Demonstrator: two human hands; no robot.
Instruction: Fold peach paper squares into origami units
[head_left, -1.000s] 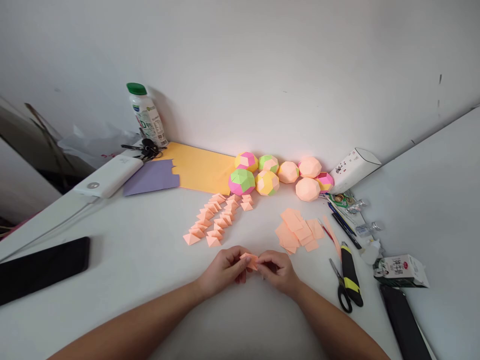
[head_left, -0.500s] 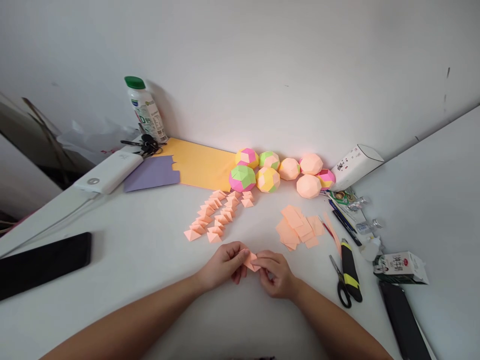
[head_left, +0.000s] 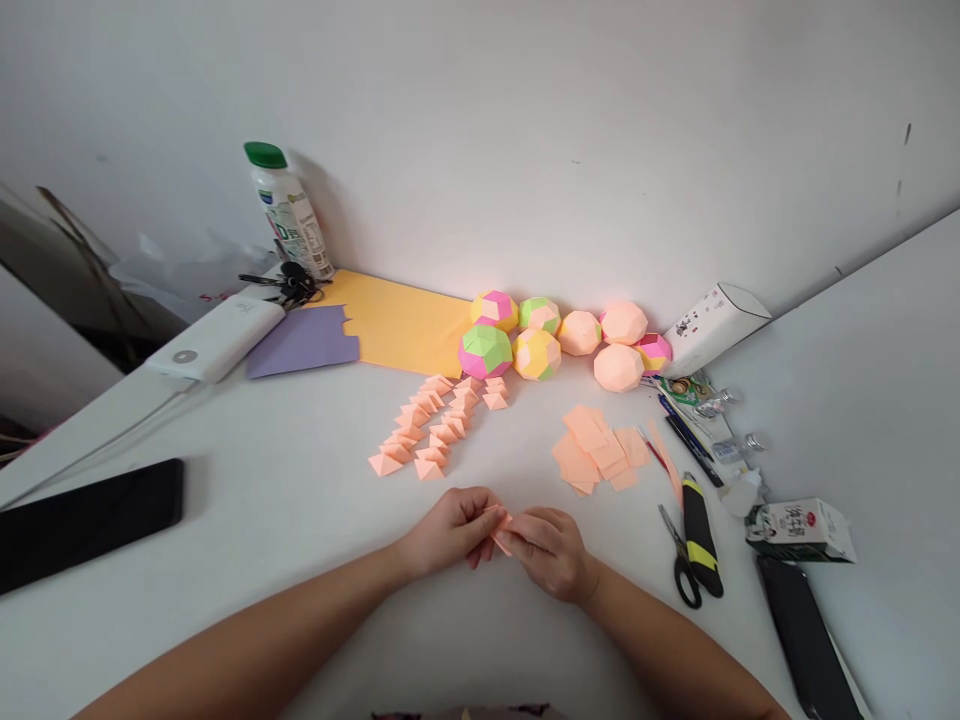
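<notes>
Between my two hands is a small peach piece of folded paper (head_left: 502, 541), mostly covered by my fingers. My left hand (head_left: 455, 530) pinches its left side between thumb and fingers. From the right, my right hand (head_left: 553, 550) grips it too, with the fingertips meeting those of the left. Beyond the hands lie rows of folded peach paper pieces (head_left: 430, 455). A loose pile of flat peach paper sheets (head_left: 592, 450) rests on the table beyond my right hand.
Faceted paper balls (head_left: 536, 355) line the wall beside a yellow sheet (head_left: 412, 325) and a purple sheet (head_left: 300, 342). Scissors (head_left: 684, 575) and a box cutter (head_left: 700, 535) lie right, near a milk carton (head_left: 795, 530). At left are a phone (head_left: 90, 520), power bank (head_left: 217, 338) and bottle (head_left: 289, 215).
The peach paper has turned and now shows a narrower face. My right fingers have closed further over it, while the left hand has barely moved. The view has shifted slightly.
</notes>
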